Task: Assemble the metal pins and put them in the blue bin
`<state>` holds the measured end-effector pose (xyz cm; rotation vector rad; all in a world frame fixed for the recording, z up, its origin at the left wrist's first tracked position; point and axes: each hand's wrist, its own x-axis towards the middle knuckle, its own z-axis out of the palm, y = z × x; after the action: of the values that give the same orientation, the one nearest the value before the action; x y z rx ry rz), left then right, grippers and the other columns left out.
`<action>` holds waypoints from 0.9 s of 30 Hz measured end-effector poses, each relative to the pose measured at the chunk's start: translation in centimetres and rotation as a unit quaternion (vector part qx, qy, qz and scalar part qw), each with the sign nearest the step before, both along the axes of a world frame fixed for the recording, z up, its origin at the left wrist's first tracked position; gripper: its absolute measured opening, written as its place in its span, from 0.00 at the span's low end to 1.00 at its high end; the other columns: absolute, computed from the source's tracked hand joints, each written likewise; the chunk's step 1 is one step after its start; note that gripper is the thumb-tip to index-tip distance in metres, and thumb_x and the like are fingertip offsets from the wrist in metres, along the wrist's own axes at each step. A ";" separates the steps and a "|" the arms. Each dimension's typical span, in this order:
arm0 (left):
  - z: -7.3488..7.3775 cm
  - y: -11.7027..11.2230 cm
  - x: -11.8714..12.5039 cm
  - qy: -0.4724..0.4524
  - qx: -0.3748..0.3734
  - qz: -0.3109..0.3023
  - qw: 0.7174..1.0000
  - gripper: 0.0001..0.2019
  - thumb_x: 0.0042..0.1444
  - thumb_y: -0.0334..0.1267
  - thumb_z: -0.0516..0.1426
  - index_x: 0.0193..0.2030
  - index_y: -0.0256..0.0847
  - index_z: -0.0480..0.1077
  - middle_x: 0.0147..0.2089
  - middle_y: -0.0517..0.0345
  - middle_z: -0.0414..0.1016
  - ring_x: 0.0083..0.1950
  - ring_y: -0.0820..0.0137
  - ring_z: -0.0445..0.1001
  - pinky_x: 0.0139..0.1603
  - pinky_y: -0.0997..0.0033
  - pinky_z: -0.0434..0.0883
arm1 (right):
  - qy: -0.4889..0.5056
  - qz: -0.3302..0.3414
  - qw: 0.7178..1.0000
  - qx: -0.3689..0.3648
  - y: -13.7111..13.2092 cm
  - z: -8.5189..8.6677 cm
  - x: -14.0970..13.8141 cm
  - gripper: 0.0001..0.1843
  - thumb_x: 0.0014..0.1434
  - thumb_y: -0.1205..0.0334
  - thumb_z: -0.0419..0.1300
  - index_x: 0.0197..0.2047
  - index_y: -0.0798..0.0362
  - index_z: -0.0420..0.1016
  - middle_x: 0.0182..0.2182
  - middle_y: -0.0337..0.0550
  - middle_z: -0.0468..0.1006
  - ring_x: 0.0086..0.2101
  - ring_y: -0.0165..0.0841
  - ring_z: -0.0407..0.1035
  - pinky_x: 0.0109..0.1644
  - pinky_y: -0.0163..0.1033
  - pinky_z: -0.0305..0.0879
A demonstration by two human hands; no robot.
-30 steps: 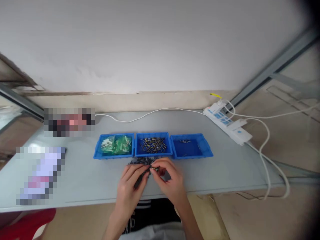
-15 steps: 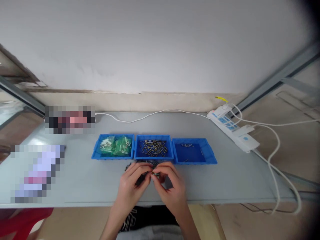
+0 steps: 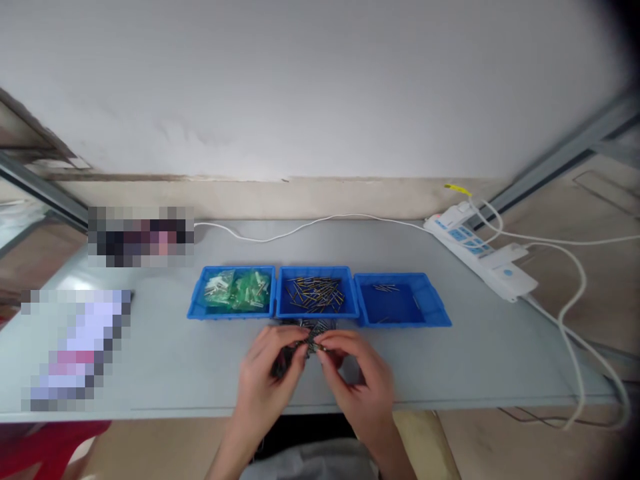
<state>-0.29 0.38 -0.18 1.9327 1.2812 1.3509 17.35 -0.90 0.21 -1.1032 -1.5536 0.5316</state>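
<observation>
My left hand (image 3: 267, 380) and my right hand (image 3: 357, 380) meet over the grey table (image 3: 480, 353), fingertips pinched together on a small dark pin (image 3: 313, 345). My left hand also grips a bundle of dark pins. Just beyond the fingers lies a loose pile of dark pins (image 3: 307, 327). Behind it stand three blue trays in a row: the left tray (image 3: 233, 293) holds green and white parts, the middle tray (image 3: 317, 293) holds many metal pins, the right tray (image 3: 400, 300) holds a few pins.
A white power strip (image 3: 483, 257) with white cables lies at the back right. One white cable (image 3: 300, 228) runs along the table's far edge. Blurred-out items sit at the left. A pale wall rises behind the table.
The view has shifted a little, so trays and strip sit further right. Both hands stay pinched together in front of the middle tray, and have drawn slightly toward me.
</observation>
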 end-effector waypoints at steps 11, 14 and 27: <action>-0.5 -1.4 -0.8 -0.244 -0.102 0.217 0.940 0.13 0.71 0.48 0.63 0.41 0.40 0.79 0.32 0.57 0.83 0.30 0.70 0.78 0.32 0.73 0.77 | -0.151 -0.125 0.977 0.086 2.0 4.1 1.1 0.10 0.71 0.68 0.67 0.51 0.44 0.82 0.42 0.43 0.85 0.27 0.29 0.75 0.30 0.36 0.75; -0.3 -1.4 -0.8 -0.251 -0.120 0.214 0.936 0.14 0.70 0.48 0.63 0.40 0.40 0.79 0.31 0.58 0.82 0.29 0.71 0.76 0.32 0.75 0.77 | -0.207 -0.028 0.977 0.032 -0.1 1.3 1.9 0.08 0.73 0.67 0.63 0.50 0.45 0.82 0.38 0.41 0.84 0.31 0.32 0.80 0.36 0.36 0.78; -0.1 -1.1 -0.4 -0.133 -0.110 0.145 0.974 0.13 0.75 0.46 0.59 0.43 0.42 0.80 0.30 0.59 0.82 0.30 0.70 0.79 0.32 0.74 0.75 | -0.261 0.013 0.965 0.007 -0.5 -2.2 3.1 0.07 0.76 0.62 0.59 0.46 0.46 0.79 0.34 0.39 0.80 0.29 0.32 0.78 0.33 0.35 0.73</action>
<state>-0.68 -0.74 -0.32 1.4040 1.5441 1.4736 20.41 -1.41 -1.94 -1.2788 -2.0220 0.2531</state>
